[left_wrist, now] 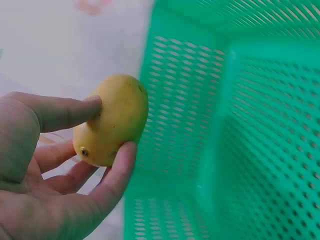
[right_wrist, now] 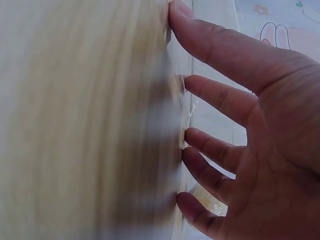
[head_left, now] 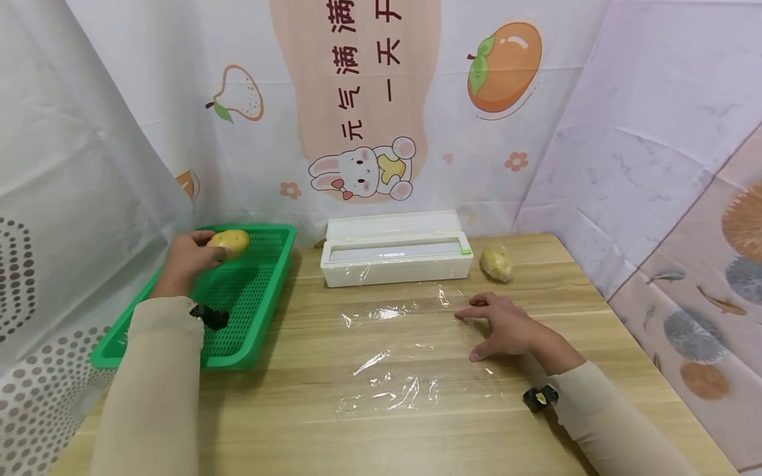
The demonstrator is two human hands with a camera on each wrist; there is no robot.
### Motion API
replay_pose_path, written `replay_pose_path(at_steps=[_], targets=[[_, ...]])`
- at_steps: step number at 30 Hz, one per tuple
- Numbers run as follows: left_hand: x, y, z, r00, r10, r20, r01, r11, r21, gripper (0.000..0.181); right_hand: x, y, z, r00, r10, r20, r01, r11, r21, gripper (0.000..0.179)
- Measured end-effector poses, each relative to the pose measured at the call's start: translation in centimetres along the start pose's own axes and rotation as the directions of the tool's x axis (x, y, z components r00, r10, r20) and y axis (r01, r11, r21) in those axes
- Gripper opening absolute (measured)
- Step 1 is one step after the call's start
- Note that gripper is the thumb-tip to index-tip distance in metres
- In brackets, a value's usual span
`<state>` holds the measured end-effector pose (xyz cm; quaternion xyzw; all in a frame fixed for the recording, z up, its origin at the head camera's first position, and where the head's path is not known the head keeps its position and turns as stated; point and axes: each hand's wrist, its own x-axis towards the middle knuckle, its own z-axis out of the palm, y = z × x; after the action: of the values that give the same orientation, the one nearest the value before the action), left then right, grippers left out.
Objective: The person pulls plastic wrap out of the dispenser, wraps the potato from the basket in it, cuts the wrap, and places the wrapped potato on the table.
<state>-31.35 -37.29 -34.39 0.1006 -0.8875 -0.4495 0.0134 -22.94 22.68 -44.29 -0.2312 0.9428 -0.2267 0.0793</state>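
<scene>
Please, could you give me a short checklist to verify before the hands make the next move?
1. Potato gripped by the left hand: ok, between thumb and fingers.
2. Potato over the film: not ok, it is at the green basket.
3. Film spread on the table: ok, with some wrinkles.
4. Right hand touching the film: cannot tell.
5. Lid of the white box closed: not ok, open.

Head view: passable strip left of centre, between green basket point(head_left: 244, 284) and flat clear film point(head_left: 405, 357). Centre obstructed by white box point(head_left: 397, 268); narrow gap to wrapped yellow item point(head_left: 497, 263). Right hand point(head_left: 506, 326) blocks film's right edge.
</scene>
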Motion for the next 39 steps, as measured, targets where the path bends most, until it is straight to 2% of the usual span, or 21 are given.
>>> replay_pose_path(at_steps=[3,5,8,10,11,14,15,18,21,22,23,25,27,31,35,39], targets=[[-0.9,1.7,-0.5,0.999,0.002,-0.052,-0.008,0.993,-0.115,0.072,-0.1,-0.1,-0.1,1.000,0.020,0.004,-0.020,1.000,0.008,0.082],[-1.8,2.8,-0.8,0.996,0.010,-0.086,-0.029,0.973,-0.229,0.071,-0.1,-0.1,-0.1,1.000,0.027,0.008,-0.027,1.000,0.014,0.082],[-4.0,4.3,-1.1,0.989,0.036,-0.142,-0.089,0.916,-0.391,0.070,-0.1,-0.1,-0.1,1.000,0.023,0.011,-0.023,1.000,0.013,0.082],[-5.8,5.1,-1.0,0.982,0.074,-0.171,-0.146,0.878,-0.456,0.070,-0.2,0.0,-0.1,1.000,0.018,0.011,-0.018,1.000,0.008,0.082],[-6.7,5.4,-0.7,0.976,0.102,-0.190,-0.181,0.867,-0.463,0.069,-0.2,0.0,0.0,1.000,0.016,0.010,-0.016,1.000,0.004,0.082],[-9.5,6.4,0.2,0.949,0.200,-0.245,-0.291,0.855,-0.429,0.065,-0.2,0.1,0.0,1.000,0.009,0.003,-0.009,1.000,-0.014,0.083],[-10.3,6.7,0.6,0.937,0.230,-0.262,-0.326,0.843,-0.428,0.063,-0.2,0.1,0.0,1.000,0.005,0.002,-0.005,1.000,-0.021,0.083],[-12.3,7.6,1.7,0.896,0.321,-0.308,-0.426,0.817,-0.388,0.058,-0.1,0.2,0.0,1.000,0.000,0.001,0.000,1.000,-0.027,0.083],[-13.4,8.4,2.7,0.851,0.412,-0.326,-0.517,0.765,-0.383,0.054,-0.1,0.1,0.0,1.000,0.004,0.002,-0.004,1.000,-0.021,0.083],[-13.7,8.5,3.1,0.834,0.446,-0.325,-0.545,0.759,-0.356,0.054,-0.1,0.0,0.1,1.000,0.005,0.003,-0.005,1.000,-0.020,0.083],[-14.0,8.6,3.5,0.817,0.478,-0.322,-0.569,0.755,-0.326,0.053,-0.1,0.0,0.1,1.000,0.007,0.003,-0.006,1.000,-0.017,0.083],[-14.5,8.8,4.5,0.795,0.526,-0.302,-0.604,0.738,-0.301,0.052,-0.2,0.0,0.2,1.000,0.008,0.007,-0.007,1.000,-0.017,0.082],[-15.0,9.1,5.5,0.788,0.555,-0.267,-0.614,0.741,-0.272,0.053,-0.3,0.0,0.2,1.000,0.005,0.006,-0.005,1.000,-0.017,0.082],[-15.6,9.8,7.5,0.800,0.575,-0.170,-0.599,0.754,-0.271,0.053,-0.3,-0.1,0.1,1.000,0.002,-0.003,-0.002,1.000,-0.012,0.082],[-15.4,10.0,9.8,0.814,0.579,-0.037,-0.573,0.792,-0.211,0.050,-0.3,0.0,0.1,1.000,0.010,0.000,-0.010,1.000,-0.010,0.082],[-15.2,9.7,12.3,0.812,0.574,0.106,-0.546,0.812,-0.206,0.051,-0.2,0.0,0.2,1.000,0.009,0.004,-0.009,1.000,-0.019,0.082]])
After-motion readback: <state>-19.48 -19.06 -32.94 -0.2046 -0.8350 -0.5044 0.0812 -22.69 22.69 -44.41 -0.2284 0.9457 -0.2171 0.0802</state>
